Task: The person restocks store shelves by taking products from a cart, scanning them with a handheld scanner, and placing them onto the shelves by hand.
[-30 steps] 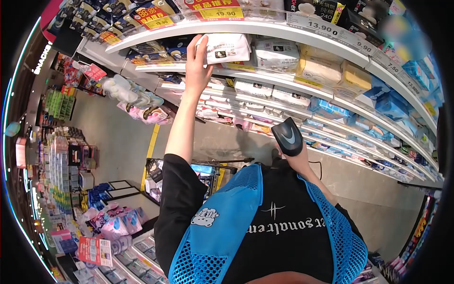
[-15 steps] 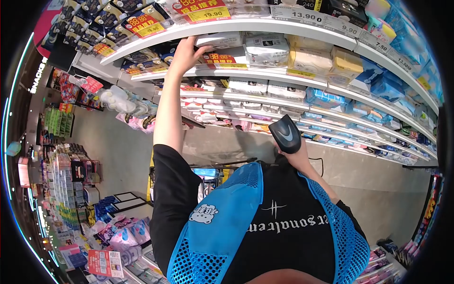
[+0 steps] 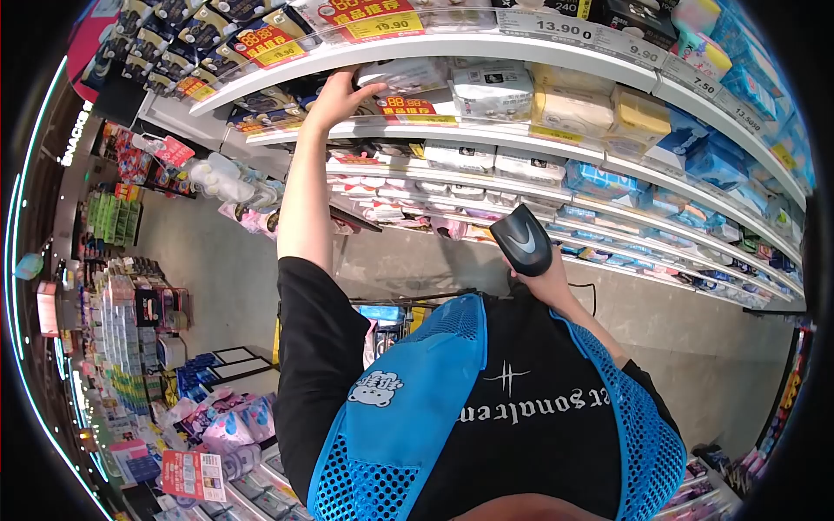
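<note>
My left hand (image 3: 337, 100) reaches into the upper shelf compartment with its thumb spread to the right; its other fingertips are partly hidden. The thumb is at the left end of a white soft pack (image 3: 404, 75), which lies back in the compartment above a red-and-yellow price label (image 3: 407, 107). Another white pack (image 3: 493, 92) sits to the right of it. My right hand (image 3: 547, 282), low in front of my body, is wrapped round a black handheld device (image 3: 522, 241) that looks like a scanner.
White shelf edges (image 3: 486, 45) curve across the top, with yellow packs (image 3: 569, 111) and blue packs (image 3: 604, 179) further right. Hanging goods (image 3: 226, 178) stick out at the left. A cart with goods (image 3: 380, 314) stands by my body, near stacked pink packs (image 3: 234, 425).
The white pack has moved from the shelf's front edge back into the compartment, uncovering the price label. My left hand has shifted left and its grip has loosened. My right hand still holds the device.
</note>
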`<state>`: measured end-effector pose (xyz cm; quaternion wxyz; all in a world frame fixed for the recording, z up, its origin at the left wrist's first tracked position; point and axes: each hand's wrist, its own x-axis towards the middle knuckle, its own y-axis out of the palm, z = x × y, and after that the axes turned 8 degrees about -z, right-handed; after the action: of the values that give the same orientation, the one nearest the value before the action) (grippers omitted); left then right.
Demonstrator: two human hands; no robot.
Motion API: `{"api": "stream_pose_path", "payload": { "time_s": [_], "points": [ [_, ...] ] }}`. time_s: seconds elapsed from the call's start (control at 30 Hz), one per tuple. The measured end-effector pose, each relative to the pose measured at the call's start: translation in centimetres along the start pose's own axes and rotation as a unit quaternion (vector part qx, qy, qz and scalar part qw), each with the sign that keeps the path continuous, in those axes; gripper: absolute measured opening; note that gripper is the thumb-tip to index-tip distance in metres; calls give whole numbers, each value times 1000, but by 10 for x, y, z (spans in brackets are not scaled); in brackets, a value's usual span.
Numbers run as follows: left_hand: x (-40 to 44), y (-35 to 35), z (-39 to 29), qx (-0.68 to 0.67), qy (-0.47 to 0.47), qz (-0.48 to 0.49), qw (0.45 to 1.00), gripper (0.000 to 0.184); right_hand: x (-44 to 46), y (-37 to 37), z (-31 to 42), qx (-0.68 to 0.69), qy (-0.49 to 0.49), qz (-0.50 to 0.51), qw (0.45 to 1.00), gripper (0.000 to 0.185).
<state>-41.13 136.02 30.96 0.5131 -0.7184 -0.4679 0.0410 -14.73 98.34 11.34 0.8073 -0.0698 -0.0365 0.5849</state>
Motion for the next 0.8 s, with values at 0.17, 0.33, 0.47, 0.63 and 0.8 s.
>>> {"api": "stream_pose_path", "payload": {
  "time_s": [0.17,0.33,0.47,0.63,0.8],
  "points": [
    [3,7,-1,6,92,49,995,56,2,-2,-21,-14,5,2,1000,52],
    [7,20,6,-4,75,42,996,46,3,-3,-17,-19,-4,4,1000,52],
    [2,31,-42,-11,50,-46,998,50,6,-5,-4,-9,5,12,1000,46],
    [11,58,-88,140,91,17,986,86,7,-6,0,-4,4,23,1000,42],
    [21,96,-92,166,196,-37,966,95,7,-5,-4,-20,-14,0,1000,42]
  ]
}}
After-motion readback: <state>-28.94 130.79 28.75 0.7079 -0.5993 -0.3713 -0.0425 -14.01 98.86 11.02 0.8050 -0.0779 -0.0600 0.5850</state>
